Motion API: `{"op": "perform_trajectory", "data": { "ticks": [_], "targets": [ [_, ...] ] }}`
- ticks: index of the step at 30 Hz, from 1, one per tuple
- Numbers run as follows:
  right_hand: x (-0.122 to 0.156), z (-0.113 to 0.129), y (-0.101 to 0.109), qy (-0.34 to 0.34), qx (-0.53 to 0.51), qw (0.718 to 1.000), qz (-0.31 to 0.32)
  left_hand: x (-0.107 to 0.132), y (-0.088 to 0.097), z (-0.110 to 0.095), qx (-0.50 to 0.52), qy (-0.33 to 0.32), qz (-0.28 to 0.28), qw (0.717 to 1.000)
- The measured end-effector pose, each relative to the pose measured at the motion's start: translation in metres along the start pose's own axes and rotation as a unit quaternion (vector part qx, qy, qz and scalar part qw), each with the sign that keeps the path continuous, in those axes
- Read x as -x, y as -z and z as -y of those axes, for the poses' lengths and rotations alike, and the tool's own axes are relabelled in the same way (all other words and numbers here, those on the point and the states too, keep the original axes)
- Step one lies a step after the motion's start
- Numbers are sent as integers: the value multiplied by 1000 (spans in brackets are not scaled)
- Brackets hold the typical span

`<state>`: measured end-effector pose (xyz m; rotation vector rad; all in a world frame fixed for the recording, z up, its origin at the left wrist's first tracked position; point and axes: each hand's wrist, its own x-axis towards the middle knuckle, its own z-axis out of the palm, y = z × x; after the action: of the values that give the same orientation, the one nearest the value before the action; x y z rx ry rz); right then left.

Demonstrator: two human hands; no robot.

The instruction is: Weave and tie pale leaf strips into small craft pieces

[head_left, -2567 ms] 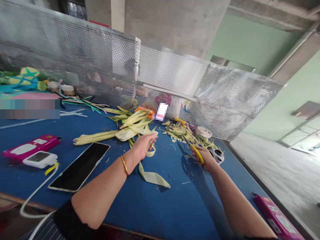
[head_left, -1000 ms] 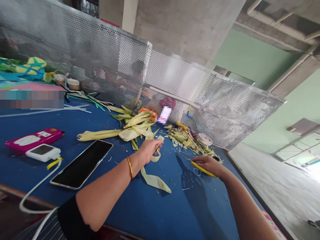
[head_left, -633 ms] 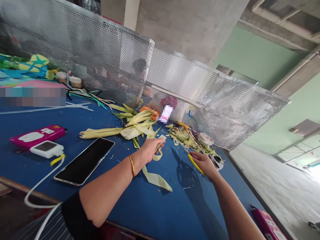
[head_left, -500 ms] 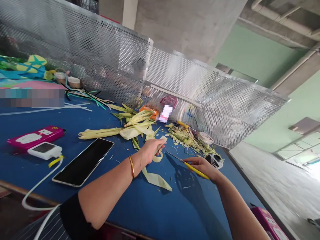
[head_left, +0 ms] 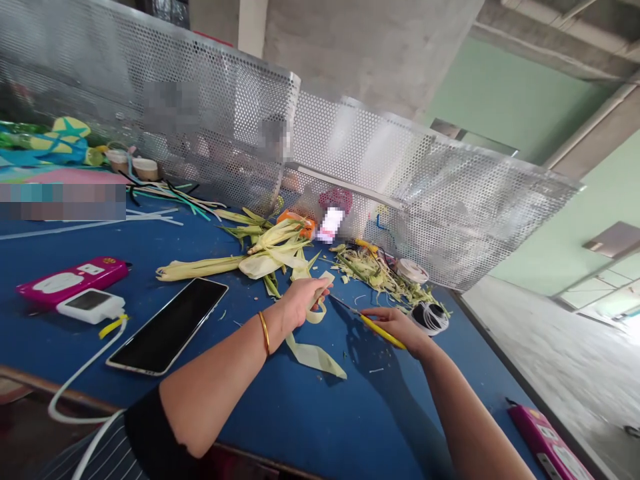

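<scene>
My left hand [head_left: 303, 299] is closed around a pale corn husk strip [head_left: 317, 360], which curls beside the fingers and trails down onto the table. My right hand [head_left: 397, 327] grips yellow-handled scissors [head_left: 381, 331], their thin blades pointing left towards the husk at my left fingertips. Whether the blades touch the husk I cannot tell. Just beyond my left hand lie several pale corn husks [head_left: 270, 257], some with green leaves. A heap of green and cream husk scraps [head_left: 373, 273] spreads beyond my right hand.
A black phone [head_left: 170, 327] and a magenta power strip [head_left: 73, 283] with a white charger [head_left: 93, 305] lie left on the blue table [head_left: 280, 427]. A perforated metal screen [head_left: 350, 147] runs behind. White cord [head_left: 427, 318] sits right; another magenta power strip [head_left: 550, 443] is at the right edge.
My right hand and the scissors have moved left, bringing the blade tips closer to the husk in my left hand. My left hand stays almost where it was.
</scene>
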<state>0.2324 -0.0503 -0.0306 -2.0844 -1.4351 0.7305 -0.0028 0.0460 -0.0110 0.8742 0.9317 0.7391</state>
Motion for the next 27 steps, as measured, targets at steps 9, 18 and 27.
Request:
{"op": "perform_trajectory", "data": {
  "ticks": [9, 18, 27],
  "targets": [
    [40, -25, 35, 31, 91, 995, -16, 3, -1, 0, 2, 6, 9, 1000],
    [10, -29, 9, -7, 189, 978, -93, 9, -4, -2, 0, 26, -4, 1000],
    [14, -25, 22, 19, 123, 991, -47, 2, 2, -6, 21, 19, -8, 1000]
  ]
}}
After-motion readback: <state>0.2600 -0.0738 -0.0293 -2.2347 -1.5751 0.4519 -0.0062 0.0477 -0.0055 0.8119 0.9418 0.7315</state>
